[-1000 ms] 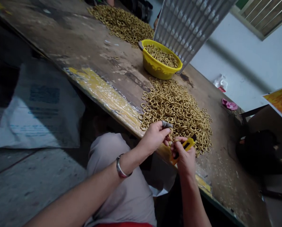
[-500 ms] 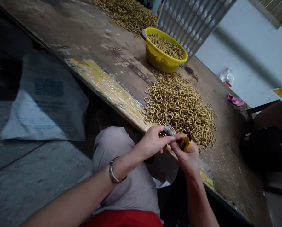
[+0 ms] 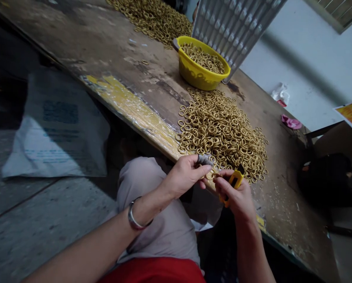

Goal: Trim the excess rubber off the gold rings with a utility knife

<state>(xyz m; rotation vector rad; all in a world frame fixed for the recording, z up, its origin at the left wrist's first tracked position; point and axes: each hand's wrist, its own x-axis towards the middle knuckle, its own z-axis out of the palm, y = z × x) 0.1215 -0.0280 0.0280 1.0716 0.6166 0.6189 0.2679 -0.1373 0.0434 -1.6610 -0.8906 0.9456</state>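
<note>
My left hand (image 3: 184, 175), with a grey wrap on its index finger, is closed in a pinch by the table edge; whatever lies between its fingertips is too small to make out. Close beside it, my right hand (image 3: 236, 192) is wrapped round a yellow utility knife (image 3: 236, 179) with a black end. A gold-coloured ring (image 3: 216, 175) shows at the right thumb and fingertip. Just beyond both hands spreads a large pile of gold-coloured rings (image 3: 223, 129), some of them lying right by the left fingers.
A yellow basin (image 3: 198, 78) full of rings stands behind the pile on the wooden table (image 3: 111, 51). Another ring heap (image 3: 158, 19) lies farther back. A ribbed grey panel (image 3: 234, 27) leans behind the basin. Below left is a white sack (image 3: 58, 137); a pink item (image 3: 291, 122) lies right.
My hands have moved slightly apart, the left one leftward and the right one a little rightward. A ring now shows between them. The view has shifted slightly.
</note>
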